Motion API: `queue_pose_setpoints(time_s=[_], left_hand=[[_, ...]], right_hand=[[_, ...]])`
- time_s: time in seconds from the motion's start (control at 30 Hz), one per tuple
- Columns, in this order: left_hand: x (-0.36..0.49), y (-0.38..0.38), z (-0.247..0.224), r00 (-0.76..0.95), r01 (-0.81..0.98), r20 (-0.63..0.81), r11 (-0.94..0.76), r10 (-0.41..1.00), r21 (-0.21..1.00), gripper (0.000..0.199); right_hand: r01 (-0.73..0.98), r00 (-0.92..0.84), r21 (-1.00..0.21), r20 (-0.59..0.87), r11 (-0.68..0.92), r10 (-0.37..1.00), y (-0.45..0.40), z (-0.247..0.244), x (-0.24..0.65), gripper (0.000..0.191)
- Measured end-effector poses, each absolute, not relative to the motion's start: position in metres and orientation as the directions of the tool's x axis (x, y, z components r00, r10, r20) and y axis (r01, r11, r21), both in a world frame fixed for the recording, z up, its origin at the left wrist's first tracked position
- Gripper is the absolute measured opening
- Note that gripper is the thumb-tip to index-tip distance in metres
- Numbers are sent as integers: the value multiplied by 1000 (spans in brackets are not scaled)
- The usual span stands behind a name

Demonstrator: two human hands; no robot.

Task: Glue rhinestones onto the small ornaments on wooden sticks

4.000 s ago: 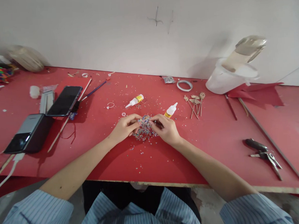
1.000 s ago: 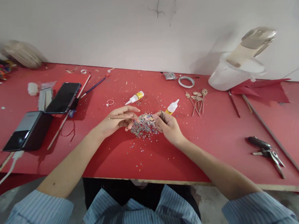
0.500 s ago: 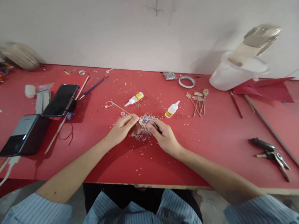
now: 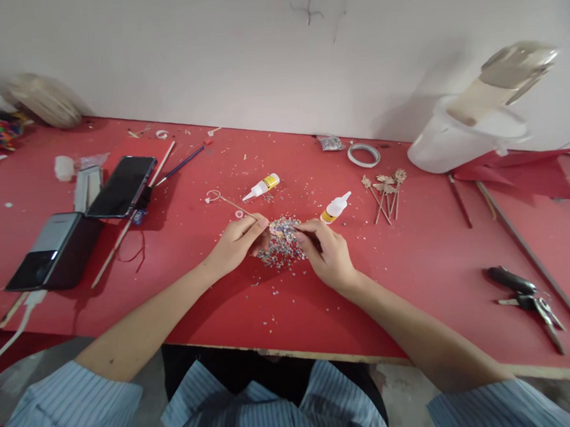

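Observation:
My left hand is closed in a pinch on a thin golden stick. One end, with a small loop, points up and left; the other reaches past my fingertips over a pile of shiny sequins. My right hand is at the pile's right side, thumb and fingertips together on something thin that I cannot make out. Beyond the hands lie two small white glue bottles with yellow labels, one on the left and one on the right.
Several sticks with leaf-shaped tops, a tape roll and a white bucket are to the right. Keys lie near the right edge. A phone, a black-and-grey device and a paintbrush are left.
My right hand has moved slightly right, away from my left fingertips, showing more of the sequins. The left hand keeps its hold on the stick. The whole view has shifted a little.

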State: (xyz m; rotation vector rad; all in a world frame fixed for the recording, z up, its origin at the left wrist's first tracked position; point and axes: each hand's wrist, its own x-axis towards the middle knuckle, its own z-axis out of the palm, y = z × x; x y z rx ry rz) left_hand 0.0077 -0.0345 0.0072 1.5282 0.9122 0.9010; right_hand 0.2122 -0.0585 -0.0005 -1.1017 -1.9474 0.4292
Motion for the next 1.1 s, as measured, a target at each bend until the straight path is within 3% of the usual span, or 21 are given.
queue_pose_setpoints(time_s=[0.4, 0.7, 1.1], left_hand=[[12, -41, 14, 341, 242, 128, -218, 931, 945, 40], [13, -41, 13, 346, 247, 143, -237, 927, 939, 41], [13, -41, 14, 355, 232, 155, -248, 922, 941, 40]], right_hand=[[618, -299, -491, 575, 614, 761, -57, -8, 210, 11], [635, -316, -441, 601, 634, 734, -56, -7, 209, 9], [622, -277, -516, 559, 589, 782, -56, -7, 209, 12]])
